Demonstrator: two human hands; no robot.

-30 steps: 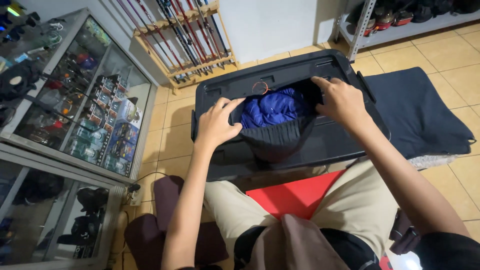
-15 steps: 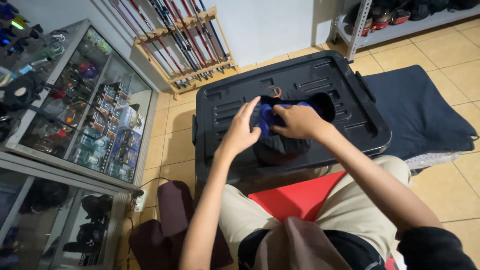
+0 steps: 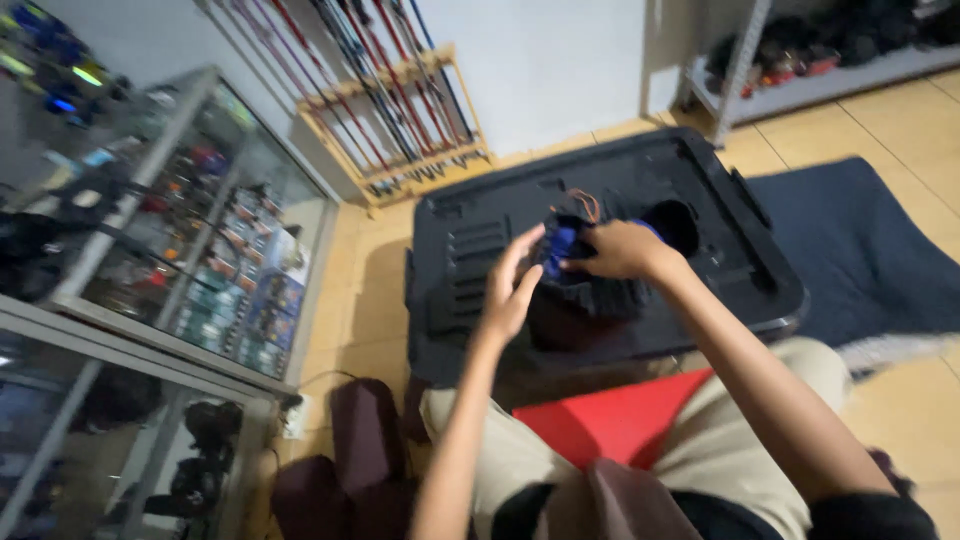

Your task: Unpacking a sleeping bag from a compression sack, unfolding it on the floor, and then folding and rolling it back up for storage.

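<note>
— Blue fabric bundle (image 3: 560, 245), soft and crumpled: where is it seen in the head view?

— It is seen bunched in the mouth of a dark pouch-like bag (image 3: 585, 305), which rests on the flat black moulded plastic lid (image 3: 470, 250) of a large case set on the tan floor tiles (image 3: 900, 110).

— How are the hands placed?

— The right hand (image 3: 620, 250) is laid over the bundle, fingers curled down and pinched onto the blue cloth. The left hand (image 3: 510, 290) is held just beside it, palm turned inward, fingers apart and only lightly bent, at the bag's left edge; whether it is actually touched cannot be told through the blur.

— What is different from a second ago?

— Then the hands were spread wide at the bag's two sides and much blue was exposed. Now both are drawn together at the middle, and far less cloth is shown. The fabric is judged to be getting pressed down and gathered into the bag.

— And around it?

— A glass display cabinet (image 3: 190, 250) is seen at the left, a wooden rack of rods (image 3: 400, 130) against the wall, a dark blue mat (image 3: 870, 250) at the right.
</note>
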